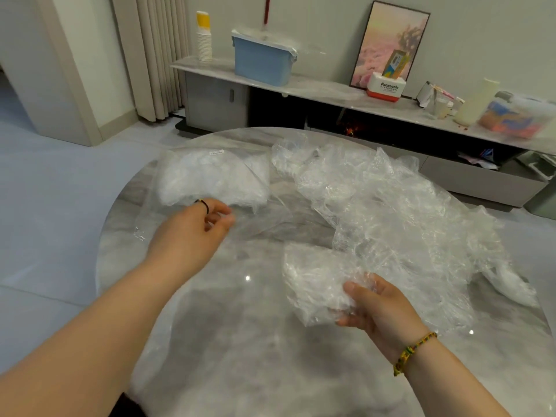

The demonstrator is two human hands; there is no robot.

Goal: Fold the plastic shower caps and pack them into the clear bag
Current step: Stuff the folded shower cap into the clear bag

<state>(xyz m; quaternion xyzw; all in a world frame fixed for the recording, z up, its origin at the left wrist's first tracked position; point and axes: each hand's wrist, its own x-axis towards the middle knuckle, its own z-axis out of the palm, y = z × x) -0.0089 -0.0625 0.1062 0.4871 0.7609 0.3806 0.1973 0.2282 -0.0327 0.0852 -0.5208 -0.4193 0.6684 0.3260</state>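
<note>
A clear bag (210, 179) lies on the far left of the round marble table (240, 341), with white folded caps packed inside it. My left hand (195, 227) reaches to the bag's near open edge, fingers curled and pinching the thin film there. My right hand (376, 308) grips a folded, crinkled shower cap (316, 281) just above the table at the front right. A loose heap of unfolded clear shower caps (391, 206) spreads across the right half of the table.
Behind the table runs a low marble sideboard (331, 88) with a blue lidded bin (261, 61), stacked paper cups (204, 40), a framed picture (388, 43) and a white-and-red box (385, 90). Pale floor lies to the left.
</note>
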